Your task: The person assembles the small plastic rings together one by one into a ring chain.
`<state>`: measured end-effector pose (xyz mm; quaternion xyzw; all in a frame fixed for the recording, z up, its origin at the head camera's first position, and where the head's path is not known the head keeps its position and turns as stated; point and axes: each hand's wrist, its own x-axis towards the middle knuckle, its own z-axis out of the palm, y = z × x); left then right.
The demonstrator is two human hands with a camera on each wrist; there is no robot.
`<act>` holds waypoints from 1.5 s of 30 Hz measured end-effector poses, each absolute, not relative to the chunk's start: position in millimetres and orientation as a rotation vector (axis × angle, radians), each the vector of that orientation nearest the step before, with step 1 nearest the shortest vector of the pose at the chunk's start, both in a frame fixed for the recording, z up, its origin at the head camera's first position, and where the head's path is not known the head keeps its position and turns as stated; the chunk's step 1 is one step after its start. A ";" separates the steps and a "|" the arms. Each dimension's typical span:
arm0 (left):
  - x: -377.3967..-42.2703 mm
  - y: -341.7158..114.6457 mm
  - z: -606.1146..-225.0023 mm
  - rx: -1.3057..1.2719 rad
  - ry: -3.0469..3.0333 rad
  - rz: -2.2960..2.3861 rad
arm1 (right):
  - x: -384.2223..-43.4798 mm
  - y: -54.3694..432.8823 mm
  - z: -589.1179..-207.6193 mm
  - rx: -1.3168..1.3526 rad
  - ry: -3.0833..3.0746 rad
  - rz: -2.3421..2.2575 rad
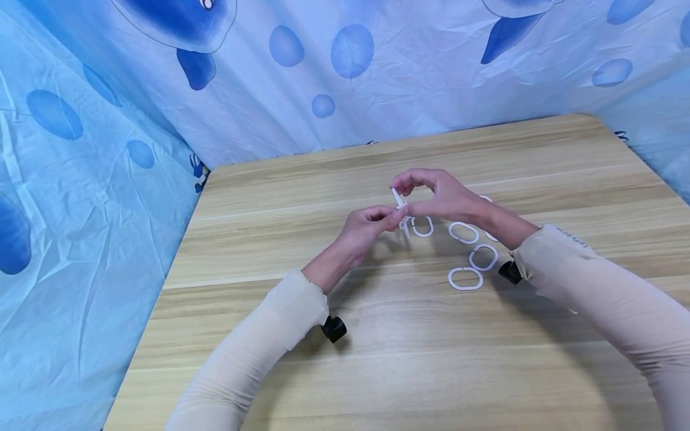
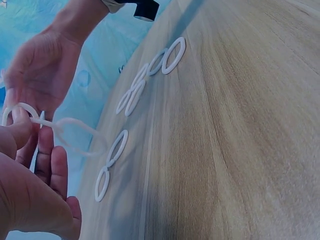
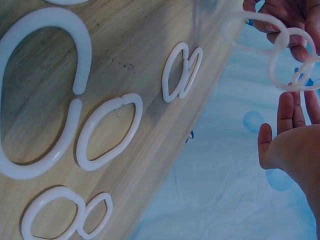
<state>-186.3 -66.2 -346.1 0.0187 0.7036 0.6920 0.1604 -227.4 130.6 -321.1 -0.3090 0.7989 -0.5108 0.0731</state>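
Several white plastic oval split rings hang linked together between the two hands, above the table. The left hand [image 1: 362, 232] pinches the linked rings [image 3: 254, 49] between thumb and fingers. Across from it, the right hand [image 1: 444, 194] holds a white ring [image 1: 398, 197] of the same group by thumb and fingertips. In the left wrist view, one linked ring [image 2: 60, 131] dangles free and blurred beside the left fingers. Where the fingers meet, the exact joining of the rings is partly hidden.
More loose split rings lie on the wooden table [image 1: 409, 347]: one ring [image 1: 466, 288] nearest the person, others [image 1: 483, 268] under the right forearm, and one ring [image 1: 431, 227] behind the hands. Black wrist cameras [image 1: 334, 329] hang under both sleeves. A blue patterned curtain [image 1: 377, 90] borders the table.
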 end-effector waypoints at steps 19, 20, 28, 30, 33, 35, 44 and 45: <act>-187.4 -69.4 -340.3 -0.027 2.056 2.064 | -223.7 121.0 -326.8 -1.205 2.575 -1.447; -187.2 -69.4 -339.9 -0.014 2.055 2.072 | -223.8 120.5 -327.2 -1.242 2.590 -1.440; -187.7 -69.0 -339.2 0.014 2.071 2.108 | -219.2 117.6 -329.5 -1.406 2.712 -1.336; -187.9 -68.8 -338.9 0.011 2.080 2.115 | -218.8 117.0 -330.2 -1.450 2.756 -1.299; -187.9 -69.0 -338.4 0.001 2.094 2.107 | -218.5 117.6 -330.1 -1.489 2.824 -1.230; -187.8 -69.2 -338.2 -0.007 2.104 2.102 | -218.2 119.6 -328.3 -1.478 2.856 -1.200; -187.7 -69.8 -338.0 -0.047 2.125 2.114 | -220.2 154.4 -314.7 -1.228 2.935 -1.269; -187.7 -69.7 -338.0 -0.048 2.121 2.118 | -220.9 159.4 -314.7 -1.208 2.940 -1.278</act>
